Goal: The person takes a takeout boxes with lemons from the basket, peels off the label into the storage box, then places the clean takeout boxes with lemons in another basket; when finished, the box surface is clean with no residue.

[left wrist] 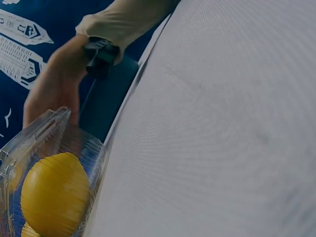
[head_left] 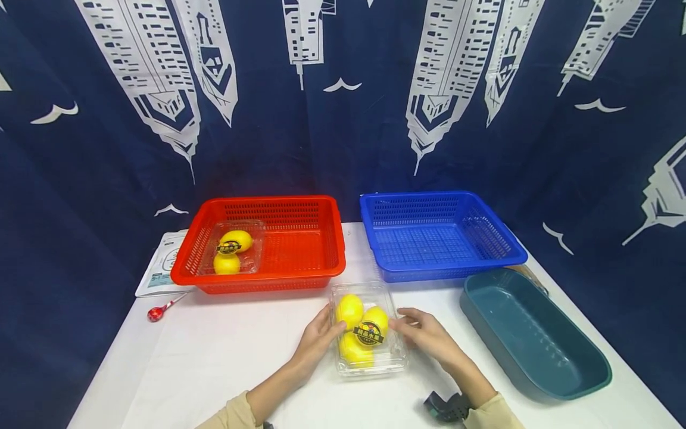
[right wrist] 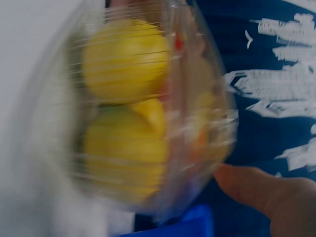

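A clear plastic clamshell box (head_left: 393, 351) with yellow lemons (head_left: 350, 311) inside lies between my hands, over the front middle of the white table. On its lid is a dark round label (head_left: 368, 333). My left hand (head_left: 315, 339) holds its left side, thumb over the lid's edge. From the right, my right hand (head_left: 429, 336) grips the opposite side, thumb at the rim and fingers along the wall. The right wrist view shows the box blurred, with my right thumb (right wrist: 266, 192) at its corner. Another lemon box (head_left: 257, 241) sits in the red basket (head_left: 262, 280).
A blue basket (head_left: 450, 268) stands at the back right, beside the red one. Right of my hand is a dark green tub (head_left: 536, 357). A red lollipop (head_left: 156, 313) and a printed packet (head_left: 163, 271) lie at the left. Behind the table hangs a navy curtain (head_left: 321, 143).
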`<control>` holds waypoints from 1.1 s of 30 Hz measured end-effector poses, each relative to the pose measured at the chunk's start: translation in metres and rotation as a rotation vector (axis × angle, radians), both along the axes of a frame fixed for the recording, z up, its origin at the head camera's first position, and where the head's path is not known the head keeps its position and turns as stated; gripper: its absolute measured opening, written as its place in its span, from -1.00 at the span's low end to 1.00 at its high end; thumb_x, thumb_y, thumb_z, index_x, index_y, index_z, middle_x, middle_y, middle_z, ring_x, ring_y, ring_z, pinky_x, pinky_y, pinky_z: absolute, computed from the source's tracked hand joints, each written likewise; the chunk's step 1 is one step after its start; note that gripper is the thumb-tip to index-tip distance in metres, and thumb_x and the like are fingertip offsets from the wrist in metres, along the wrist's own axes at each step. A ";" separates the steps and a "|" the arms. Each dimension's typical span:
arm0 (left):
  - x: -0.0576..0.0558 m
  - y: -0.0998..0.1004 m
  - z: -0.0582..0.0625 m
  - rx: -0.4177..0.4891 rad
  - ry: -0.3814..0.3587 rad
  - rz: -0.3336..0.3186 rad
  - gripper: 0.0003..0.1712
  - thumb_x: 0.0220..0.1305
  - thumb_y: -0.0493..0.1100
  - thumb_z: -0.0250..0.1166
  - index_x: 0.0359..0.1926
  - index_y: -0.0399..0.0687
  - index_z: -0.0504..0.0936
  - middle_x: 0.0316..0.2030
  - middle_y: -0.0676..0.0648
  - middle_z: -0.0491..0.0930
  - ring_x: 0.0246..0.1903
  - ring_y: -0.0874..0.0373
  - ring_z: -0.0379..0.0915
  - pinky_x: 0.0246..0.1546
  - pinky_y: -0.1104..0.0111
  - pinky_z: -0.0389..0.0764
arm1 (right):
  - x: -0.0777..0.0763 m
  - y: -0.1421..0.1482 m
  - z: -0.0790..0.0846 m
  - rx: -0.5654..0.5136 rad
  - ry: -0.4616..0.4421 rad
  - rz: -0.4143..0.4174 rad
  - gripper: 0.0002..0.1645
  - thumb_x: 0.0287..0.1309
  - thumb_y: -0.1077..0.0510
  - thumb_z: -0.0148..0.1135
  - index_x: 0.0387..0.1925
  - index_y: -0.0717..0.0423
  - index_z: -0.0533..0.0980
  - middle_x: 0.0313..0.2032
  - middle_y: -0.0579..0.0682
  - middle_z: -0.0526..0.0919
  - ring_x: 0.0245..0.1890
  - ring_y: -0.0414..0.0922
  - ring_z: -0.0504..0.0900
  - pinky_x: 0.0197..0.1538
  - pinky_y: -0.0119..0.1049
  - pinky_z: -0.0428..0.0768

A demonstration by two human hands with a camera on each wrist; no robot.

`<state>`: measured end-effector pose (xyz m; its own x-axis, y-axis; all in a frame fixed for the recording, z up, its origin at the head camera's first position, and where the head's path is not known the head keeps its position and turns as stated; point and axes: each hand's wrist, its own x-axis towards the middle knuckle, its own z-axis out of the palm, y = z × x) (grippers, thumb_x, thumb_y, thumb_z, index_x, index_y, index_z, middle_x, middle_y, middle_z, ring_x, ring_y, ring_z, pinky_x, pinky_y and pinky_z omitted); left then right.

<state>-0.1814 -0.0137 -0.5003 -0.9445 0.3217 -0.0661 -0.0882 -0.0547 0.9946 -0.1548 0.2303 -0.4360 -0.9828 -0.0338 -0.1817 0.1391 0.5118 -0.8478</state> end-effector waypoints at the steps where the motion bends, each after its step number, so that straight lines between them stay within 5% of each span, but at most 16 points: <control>1: 0.000 0.000 0.000 -0.003 0.001 0.002 -0.06 0.32 -0.04 0.21 0.50 -0.35 -0.09 0.52 -0.28 -0.12 0.50 -0.20 -0.17 0.49 0.07 -0.02 | 0.000 -0.002 0.005 0.060 0.049 -0.030 -0.24 0.14 -0.09 0.32 0.22 0.34 0.41 -0.03 0.16 0.65 -0.06 -0.05 0.63 -0.08 -0.23 0.66; 4: -0.002 -0.001 0.001 -0.004 0.009 0.003 -0.06 0.33 -0.04 0.21 0.50 -0.34 -0.09 0.52 -0.28 -0.12 0.50 -0.20 -0.17 0.49 0.07 -0.02 | 0.001 -0.010 0.022 0.193 0.183 -0.035 -0.32 -0.01 -0.05 0.45 0.11 0.21 0.53 -0.18 0.03 0.65 -0.21 -0.14 0.61 -0.17 -0.35 0.60; 11: -0.004 -0.001 0.001 -0.006 0.016 -0.007 -0.06 0.33 -0.02 0.21 0.50 -0.33 -0.08 0.52 -0.28 -0.13 0.50 -0.20 -0.18 0.50 0.07 -0.01 | -0.004 -0.029 0.039 0.321 0.324 0.208 -0.52 -0.15 0.01 0.55 -0.18 0.17 0.65 -0.42 -0.08 0.59 -0.42 -0.24 0.46 -0.36 -0.48 0.46; 33: 0.003 0.001 0.002 -0.014 -0.009 -0.007 -0.05 0.32 -0.04 0.20 0.50 -0.34 -0.10 0.52 -0.28 -0.13 0.50 -0.20 -0.18 0.50 0.07 -0.01 | -0.007 -0.040 0.043 0.415 0.237 0.236 -0.66 -0.23 0.01 0.59 -0.42 0.09 0.66 -0.43 -0.12 0.63 -0.39 -0.24 0.48 -0.30 -0.39 0.48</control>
